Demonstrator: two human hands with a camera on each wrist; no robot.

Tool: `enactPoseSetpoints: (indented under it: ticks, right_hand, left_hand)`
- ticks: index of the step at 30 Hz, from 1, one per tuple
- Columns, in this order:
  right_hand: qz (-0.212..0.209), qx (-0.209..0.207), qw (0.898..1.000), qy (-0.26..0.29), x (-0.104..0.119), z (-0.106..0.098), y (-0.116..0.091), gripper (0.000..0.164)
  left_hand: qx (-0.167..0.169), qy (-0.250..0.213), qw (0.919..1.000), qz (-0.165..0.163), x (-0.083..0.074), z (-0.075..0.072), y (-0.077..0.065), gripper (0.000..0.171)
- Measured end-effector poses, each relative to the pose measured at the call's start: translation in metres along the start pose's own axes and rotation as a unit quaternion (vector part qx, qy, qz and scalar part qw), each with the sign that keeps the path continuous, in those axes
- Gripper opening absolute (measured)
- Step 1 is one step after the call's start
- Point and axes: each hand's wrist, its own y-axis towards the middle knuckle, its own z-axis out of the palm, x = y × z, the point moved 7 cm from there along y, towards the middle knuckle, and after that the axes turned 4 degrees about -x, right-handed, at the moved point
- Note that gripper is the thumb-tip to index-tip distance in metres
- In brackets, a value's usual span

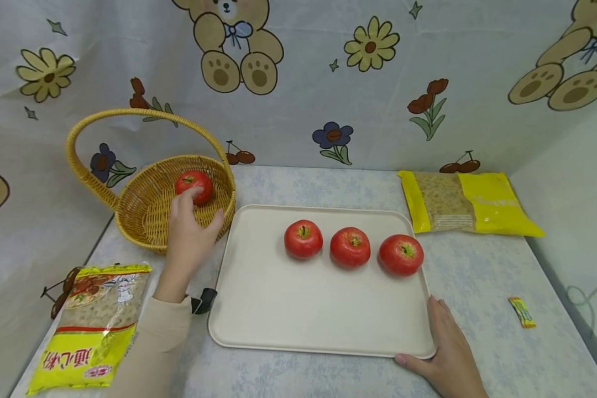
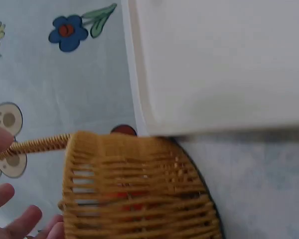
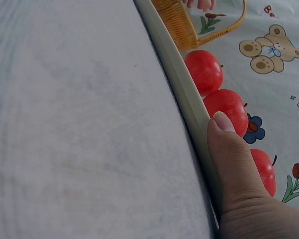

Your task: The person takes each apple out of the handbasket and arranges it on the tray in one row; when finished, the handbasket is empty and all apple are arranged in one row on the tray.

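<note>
A red apple (image 1: 194, 187) sits inside the yellow wicker basket (image 1: 144, 229). My left hand (image 1: 191, 226) reaches over the basket's front rim, its fingertips right at the apple and its thumb spread away. Seen from the left wrist, fingers (image 2: 20, 224) are spread beside the wicker wall, and the apple shows only faintly through the weave. On the white tray (image 1: 308, 309), three apples (image 1: 349, 247) stand in a row near the back right. My right hand (image 1: 453, 351) holds the tray's front right corner, the thumb (image 3: 234, 159) at its rim.
A yellow pasta bag (image 1: 89, 326) lies at the front left, next to my sleeve. Another yellow bag (image 1: 470, 203) is behind the tray on the right. A small wrapped candy (image 1: 522, 312) lies to the right. Patterned cloth (image 1: 298, 110) hangs along the back.
</note>
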Motion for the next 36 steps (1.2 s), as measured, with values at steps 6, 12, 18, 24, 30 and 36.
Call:
enactPoseSetpoints:
  ticks: [6, 12, 18, 24, 30, 36]
  right_hand:
    - [-0.002, 0.002, 1.000, -0.003, -0.001, 0.000, 0.001, 0.151]
    - [-0.002, 0.006, 1.000, -0.002, -0.001, -0.001, 0.002, 0.150]
    - [0.006, 0.012, 1.000, 0.006, -0.001, 0.001, 0.001, 0.150]
    - [-0.001, 0.006, 1.000, -0.001, -0.001, 0.000, 0.000, 0.149]
    - [0.000, 0.005, 1.000, 0.003, 0.000, 0.000, -0.001, 0.150]
    - [-0.004, -0.003, 1.000, 0.003, -0.001, -0.001, -0.001, 0.150]
  left_hand:
    - [0.023, 0.031, 0.9973, -0.063, 0.039, -0.008, 0.024, 0.078]
    - [0.040, 0.044, 0.9877, -0.144, 0.064, -0.002, 0.048, 0.091]
    - [0.037, 0.045, 0.9839, -0.169, 0.069, 0.007, 0.065, 0.097]
    - [0.034, 0.022, 0.9818, -0.186, 0.071, 0.015, 0.071, 0.100]
    - [0.027, 0.012, 0.9787, -0.203, 0.077, 0.018, 0.071, 0.096]
    - [0.022, 0.016, 0.9797, -0.199, 0.080, 0.021, 0.075, 0.088]
